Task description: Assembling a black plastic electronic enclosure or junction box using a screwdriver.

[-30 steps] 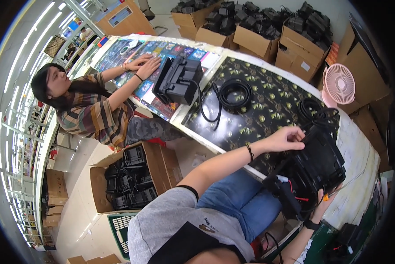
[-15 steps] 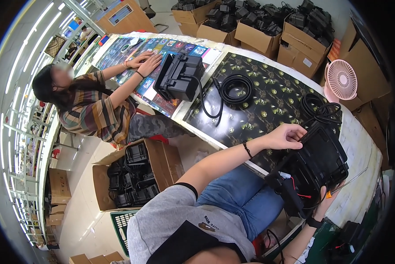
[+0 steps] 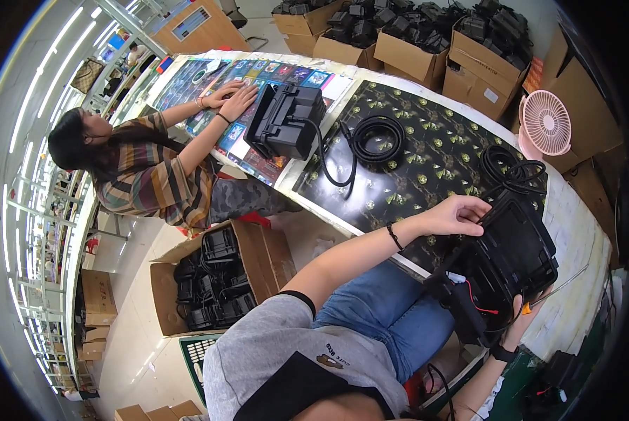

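Box [image 3: 521, 242] has barely shifted, leaving its red wire [image 3: 483, 309] reachable; right hand [image 3: 522, 319] grips its lower side, left hand [image 3: 453, 216] curls at its upper edge, pinch unclear.

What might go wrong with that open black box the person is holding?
The loose red wire could snag or get pinched if the open black box were closed on it. The right hand seems to give most of the support near the table edge, so the box might slip. The thin metal rod jutting out beside that hand could poke something.
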Available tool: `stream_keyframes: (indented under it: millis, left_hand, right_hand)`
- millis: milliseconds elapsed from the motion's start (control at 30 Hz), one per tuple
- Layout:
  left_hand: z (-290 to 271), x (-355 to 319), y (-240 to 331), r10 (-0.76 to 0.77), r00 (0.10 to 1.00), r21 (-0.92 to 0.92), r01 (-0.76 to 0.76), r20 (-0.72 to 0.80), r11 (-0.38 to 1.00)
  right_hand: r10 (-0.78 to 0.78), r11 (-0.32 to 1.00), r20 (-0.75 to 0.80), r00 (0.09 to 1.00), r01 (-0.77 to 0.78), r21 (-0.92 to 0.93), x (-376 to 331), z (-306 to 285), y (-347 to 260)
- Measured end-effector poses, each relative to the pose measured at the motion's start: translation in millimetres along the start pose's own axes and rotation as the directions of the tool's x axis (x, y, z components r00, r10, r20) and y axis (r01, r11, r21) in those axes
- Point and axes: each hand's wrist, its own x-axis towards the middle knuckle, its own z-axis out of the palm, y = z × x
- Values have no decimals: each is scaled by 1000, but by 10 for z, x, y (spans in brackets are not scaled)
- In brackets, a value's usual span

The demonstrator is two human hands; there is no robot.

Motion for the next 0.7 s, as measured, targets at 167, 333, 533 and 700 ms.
stream_keyframes:
  millis: [167,333,533,700]
  left_hand:
    - [-22,-27,9,-8,1000,17,8,-1,1000]
    - [-22,-190,136,83,993,157,-69,-86,985]
    - [-528,-1002,876,465,765,679,-51,-445,733]
    - [-1644,-1834,1814,596,217,608,-13,-773,794]
  right_hand:
    - [-41,997,3,999,41,-69,9,47,-28]
    - [-6,1000,-1,1000,6,-8,17,26,-9]
    - [-23,999,13,1000,23,-46,20,5,14]
    - [-14,999,22,1000,15,-43,10,3,-34]
